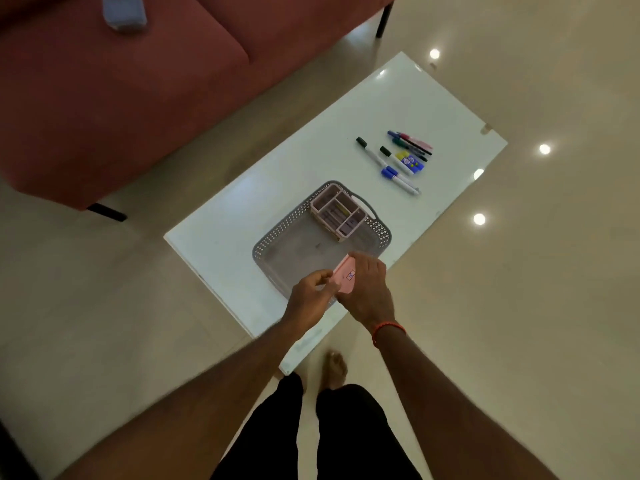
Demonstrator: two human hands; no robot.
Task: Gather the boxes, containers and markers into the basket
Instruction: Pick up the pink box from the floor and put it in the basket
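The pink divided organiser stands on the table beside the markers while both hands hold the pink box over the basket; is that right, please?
Not quite: the head view shows the organiser standing inside the basket, at its far end; the rest holds.

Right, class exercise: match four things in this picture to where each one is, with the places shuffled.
Things
1. small pink rectangular box
2. pink plastic divided organiser
3. loose coloured markers
4. blue-grey square object

Places
A. lying directly on the white glossy table
B. on the red sofa
C. held by left hand and right hand
D. inside the grey perforated plastic basket, far end

Pairs: 1-C, 2-D, 3-A, 4-B
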